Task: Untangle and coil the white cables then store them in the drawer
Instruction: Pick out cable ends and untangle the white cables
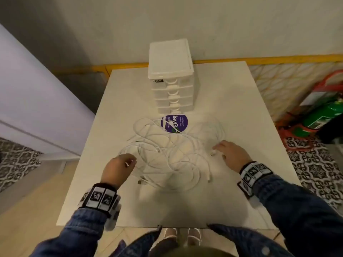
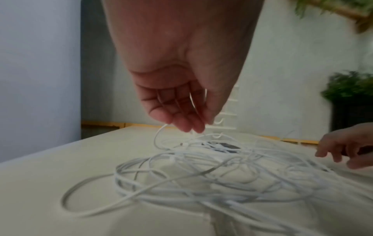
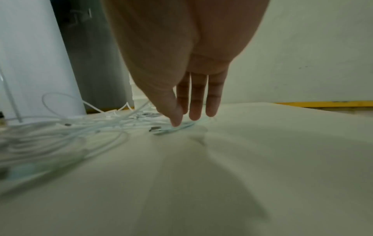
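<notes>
where white cables (image 1: 167,151) overlap, single strands blur together.

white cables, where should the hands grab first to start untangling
Probably a free plug end, not mid-tangle: the white cables overlap in loops. One connector lies loose at the right edge by the right hand; pinch it from above and draw outward, right.

head: high, looking down | wrists: low, close, facing along fingers | shared — white cables (image 1: 163,153) on table (image 1: 250,117)
</notes>
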`<state>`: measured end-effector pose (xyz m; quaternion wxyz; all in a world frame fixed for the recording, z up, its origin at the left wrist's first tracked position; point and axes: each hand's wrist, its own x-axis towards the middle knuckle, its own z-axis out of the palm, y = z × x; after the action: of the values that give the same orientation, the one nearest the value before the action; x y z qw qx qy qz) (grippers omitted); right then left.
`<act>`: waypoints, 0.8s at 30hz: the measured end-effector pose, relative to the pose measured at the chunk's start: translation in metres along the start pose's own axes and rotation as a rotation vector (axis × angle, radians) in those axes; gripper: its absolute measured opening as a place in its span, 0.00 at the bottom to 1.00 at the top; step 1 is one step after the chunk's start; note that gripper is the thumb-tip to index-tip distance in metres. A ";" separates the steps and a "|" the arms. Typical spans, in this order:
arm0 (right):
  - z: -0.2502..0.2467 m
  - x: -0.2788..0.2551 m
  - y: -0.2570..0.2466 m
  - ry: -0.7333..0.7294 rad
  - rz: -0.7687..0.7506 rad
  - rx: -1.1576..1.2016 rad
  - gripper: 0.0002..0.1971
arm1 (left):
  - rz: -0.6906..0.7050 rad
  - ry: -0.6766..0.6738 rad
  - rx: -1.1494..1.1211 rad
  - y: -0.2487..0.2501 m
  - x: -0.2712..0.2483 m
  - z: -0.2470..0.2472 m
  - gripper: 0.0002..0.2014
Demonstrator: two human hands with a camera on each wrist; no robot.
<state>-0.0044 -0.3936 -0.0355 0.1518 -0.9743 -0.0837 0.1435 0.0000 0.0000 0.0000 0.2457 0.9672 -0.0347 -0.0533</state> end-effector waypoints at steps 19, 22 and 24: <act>-0.059 -0.001 -0.063 0.431 -0.068 0.544 0.06 | 0.208 -0.188 -0.048 -0.031 -0.011 0.035 0.16; -0.054 0.003 -0.075 0.273 -0.060 0.492 0.10 | 0.134 -0.041 -0.079 -0.045 0.007 0.023 0.03; -0.036 0.006 -0.077 0.148 -0.042 0.411 0.06 | 0.193 -0.003 -0.074 -0.051 0.012 0.016 0.05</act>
<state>0.0030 -0.3298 0.0206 0.3562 -0.9287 -0.0617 0.0826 0.0124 0.0364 -0.0394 0.2852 0.9496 -0.1258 -0.0320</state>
